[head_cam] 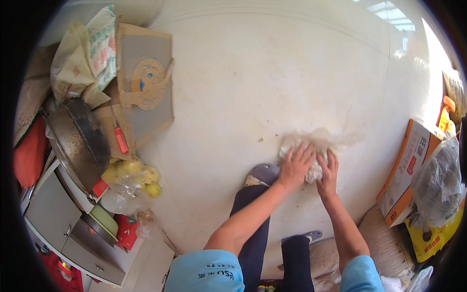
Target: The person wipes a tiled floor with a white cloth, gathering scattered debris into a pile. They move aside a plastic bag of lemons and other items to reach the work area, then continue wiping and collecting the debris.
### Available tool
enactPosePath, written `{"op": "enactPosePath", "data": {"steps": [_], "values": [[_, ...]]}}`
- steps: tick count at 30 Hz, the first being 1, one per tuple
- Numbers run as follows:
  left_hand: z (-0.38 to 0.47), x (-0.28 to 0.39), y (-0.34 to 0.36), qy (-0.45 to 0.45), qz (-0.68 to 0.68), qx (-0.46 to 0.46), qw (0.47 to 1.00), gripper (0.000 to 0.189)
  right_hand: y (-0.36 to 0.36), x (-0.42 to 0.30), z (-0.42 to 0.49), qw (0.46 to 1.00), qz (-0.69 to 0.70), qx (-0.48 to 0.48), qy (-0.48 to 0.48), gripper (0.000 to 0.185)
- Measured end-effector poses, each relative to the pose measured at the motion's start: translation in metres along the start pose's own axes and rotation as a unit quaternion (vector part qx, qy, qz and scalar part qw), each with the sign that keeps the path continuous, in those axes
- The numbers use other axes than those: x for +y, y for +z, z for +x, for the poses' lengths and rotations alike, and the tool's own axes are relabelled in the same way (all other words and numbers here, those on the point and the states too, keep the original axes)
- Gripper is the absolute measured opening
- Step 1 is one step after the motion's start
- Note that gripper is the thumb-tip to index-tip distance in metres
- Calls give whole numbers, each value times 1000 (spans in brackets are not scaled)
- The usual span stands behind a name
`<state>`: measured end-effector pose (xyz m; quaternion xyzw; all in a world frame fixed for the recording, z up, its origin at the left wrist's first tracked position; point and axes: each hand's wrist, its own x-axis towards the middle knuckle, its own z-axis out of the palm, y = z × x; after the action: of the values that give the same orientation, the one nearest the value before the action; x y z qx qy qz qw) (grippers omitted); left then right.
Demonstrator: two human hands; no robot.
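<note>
My left hand [298,164] lies over a crumpled pale bundle [313,174], thin cloth or plastic film, on the white floor [226,91]. Its fingers are spread and press into the material. On the bundle's right side, my right hand [328,169] grips it with bent fingers. A loose, blurred end of the bundle [339,139] trails off to the right beyond my fingers. Part of the bundle is hidden under both hands. Close by my left hand is my grey shoe [265,173]. Small brown crumbs [260,139] dot the floor just ahead of the bundle.
On the left are a cardboard piece [146,47], a red-handled screwdriver [120,139], a large dark metal pan [78,142], bagged yellow-green fruit [147,175] and a grey cabinet [53,210]. At right stand an orange-and-white box [399,171], a plastic bag [439,182] and a full sack [383,233].
</note>
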<state>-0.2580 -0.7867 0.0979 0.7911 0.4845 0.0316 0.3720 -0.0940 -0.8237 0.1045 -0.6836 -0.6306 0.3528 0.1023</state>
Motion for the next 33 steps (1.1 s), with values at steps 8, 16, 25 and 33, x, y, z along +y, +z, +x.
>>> {"op": "enactPosePath", "data": {"steps": [8,16,25,33], "values": [[146,-71,-138,35,11,263,964,52,-76,-80,227,966,-45,138,-214,66],[240,-186,-161,-1,56,291,955,47,-18,-101,365,969,-82,132,-189,75],[32,-54,-34,-77,-43,124,988,54,-4,-34,100,990,-81,-87,-82,64],[84,-148,-158,-120,3,349,930,46,-14,-172,275,951,-30,15,-307,63]]}}
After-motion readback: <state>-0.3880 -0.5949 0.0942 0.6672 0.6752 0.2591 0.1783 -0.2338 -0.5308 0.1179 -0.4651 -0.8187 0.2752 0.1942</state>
